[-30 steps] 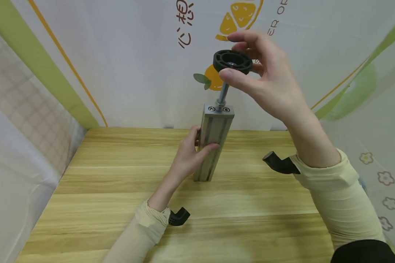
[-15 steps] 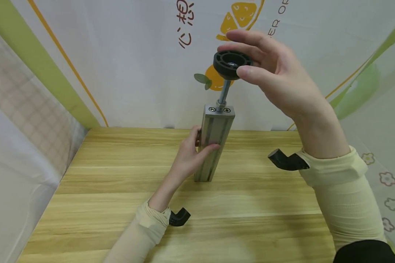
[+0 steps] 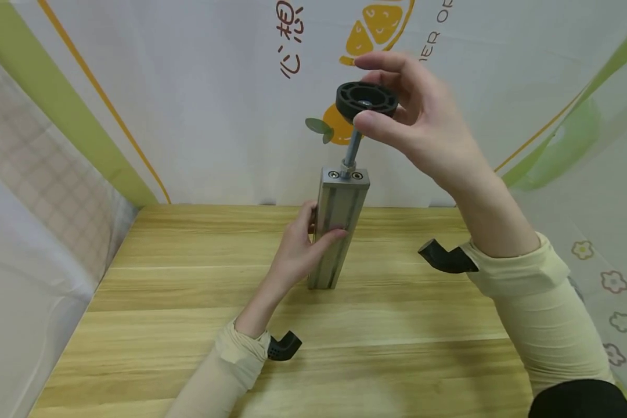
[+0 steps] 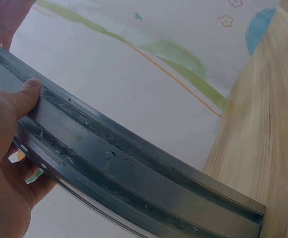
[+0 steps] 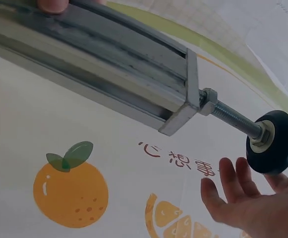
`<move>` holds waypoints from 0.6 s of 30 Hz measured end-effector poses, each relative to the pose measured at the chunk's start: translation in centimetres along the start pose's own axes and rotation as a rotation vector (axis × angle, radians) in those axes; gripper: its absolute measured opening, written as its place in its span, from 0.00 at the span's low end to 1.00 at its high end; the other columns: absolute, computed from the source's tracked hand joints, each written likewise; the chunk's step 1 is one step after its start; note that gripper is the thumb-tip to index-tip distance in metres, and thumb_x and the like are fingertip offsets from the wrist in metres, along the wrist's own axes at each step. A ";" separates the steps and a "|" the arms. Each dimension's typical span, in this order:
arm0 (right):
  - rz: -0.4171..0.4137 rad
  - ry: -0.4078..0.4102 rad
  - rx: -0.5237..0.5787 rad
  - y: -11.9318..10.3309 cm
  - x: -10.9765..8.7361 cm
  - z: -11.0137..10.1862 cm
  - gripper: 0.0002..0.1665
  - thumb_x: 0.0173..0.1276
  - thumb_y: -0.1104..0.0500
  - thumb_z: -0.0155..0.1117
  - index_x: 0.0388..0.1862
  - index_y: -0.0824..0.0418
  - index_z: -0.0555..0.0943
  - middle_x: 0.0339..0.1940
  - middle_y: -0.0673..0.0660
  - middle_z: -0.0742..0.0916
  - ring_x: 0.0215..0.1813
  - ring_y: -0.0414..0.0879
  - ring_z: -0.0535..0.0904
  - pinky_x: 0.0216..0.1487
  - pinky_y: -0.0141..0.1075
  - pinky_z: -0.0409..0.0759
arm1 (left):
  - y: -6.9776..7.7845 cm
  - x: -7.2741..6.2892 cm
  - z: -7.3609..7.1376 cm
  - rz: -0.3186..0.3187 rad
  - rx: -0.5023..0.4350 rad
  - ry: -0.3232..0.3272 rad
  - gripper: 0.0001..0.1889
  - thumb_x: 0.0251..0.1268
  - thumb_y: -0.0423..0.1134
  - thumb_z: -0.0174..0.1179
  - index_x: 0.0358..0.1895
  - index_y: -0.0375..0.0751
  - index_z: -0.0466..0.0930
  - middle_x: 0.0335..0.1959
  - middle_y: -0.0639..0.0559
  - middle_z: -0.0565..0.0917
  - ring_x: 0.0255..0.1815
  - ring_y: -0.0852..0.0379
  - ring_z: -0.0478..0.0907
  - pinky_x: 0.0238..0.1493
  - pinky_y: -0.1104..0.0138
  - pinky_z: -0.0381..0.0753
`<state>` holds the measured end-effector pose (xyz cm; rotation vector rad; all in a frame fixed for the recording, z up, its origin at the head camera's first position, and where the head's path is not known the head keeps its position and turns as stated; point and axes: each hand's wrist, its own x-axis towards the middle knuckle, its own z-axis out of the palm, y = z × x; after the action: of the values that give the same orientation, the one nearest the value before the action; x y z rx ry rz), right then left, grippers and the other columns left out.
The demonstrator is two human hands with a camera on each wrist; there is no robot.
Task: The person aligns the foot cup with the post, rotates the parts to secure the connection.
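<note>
An aluminium profile (image 3: 341,209) stands on end on the table, leaning slightly. My left hand (image 3: 300,247) grips it around the middle, the thumb lying across its near face. From the end plate (image 3: 359,182) rises a threaded rod (image 3: 353,146) with a hex nut (image 5: 209,101). The rod carries a round black leveling foot (image 3: 348,107), its ribbed underside facing up. My right hand (image 3: 433,128) holds the foot by its rim, thumb in front and fingers curved behind. In the right wrist view several fingertips (image 5: 208,188) stand off from the foot.
The wooden table (image 3: 188,307) reaches back to a white printed curtain (image 3: 224,116). More curtain hangs along the left and right sides. Black wrist camera mounts (image 3: 446,258) stick out from both cream sleeves (image 3: 548,325).
Half a second ago my right hand drew back to the right with fingers spread; now its thumb is at the foot's front rim again. My left hand and the profile hold still.
</note>
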<state>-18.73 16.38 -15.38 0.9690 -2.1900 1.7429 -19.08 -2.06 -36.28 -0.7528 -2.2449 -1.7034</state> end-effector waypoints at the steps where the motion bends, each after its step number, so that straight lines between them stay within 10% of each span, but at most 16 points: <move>1: 0.002 -0.015 0.025 0.0 -0.1 -0.1 0.32 0.67 0.66 0.68 0.70 0.59 0.74 0.61 0.59 0.80 0.62 0.52 0.77 0.58 0.31 0.80 | 0.0 0.0 0.0 0.002 -0.002 -0.002 0.26 0.67 0.37 0.68 0.64 0.38 0.69 0.54 0.40 0.87 0.52 0.46 0.86 0.48 0.55 0.87; 9: -0.047 -0.158 0.259 0.7 0.1 -1.0 0.31 0.71 0.70 0.53 0.74 0.65 0.70 0.72 0.68 0.77 0.72 0.58 0.75 0.73 0.38 0.73 | -0.1 0.0 0.0 -0.033 0.003 -0.011 0.26 0.68 0.39 0.68 0.64 0.39 0.69 0.53 0.40 0.87 0.52 0.46 0.86 0.46 0.56 0.87; 18: 0.010 -0.112 0.236 0.5 0.2 -0.7 0.31 0.71 0.72 0.58 0.73 0.64 0.72 0.64 0.63 0.81 0.64 0.55 0.79 0.67 0.35 0.77 | 0.0 0.0 0.0 -0.026 -0.001 -0.008 0.25 0.67 0.39 0.68 0.63 0.39 0.69 0.52 0.40 0.87 0.51 0.45 0.86 0.45 0.57 0.87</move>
<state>-19.33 16.99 -15.50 1.1351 -2.0890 2.0332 -19.10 -2.02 -36.30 -0.7353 -2.2693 -1.7163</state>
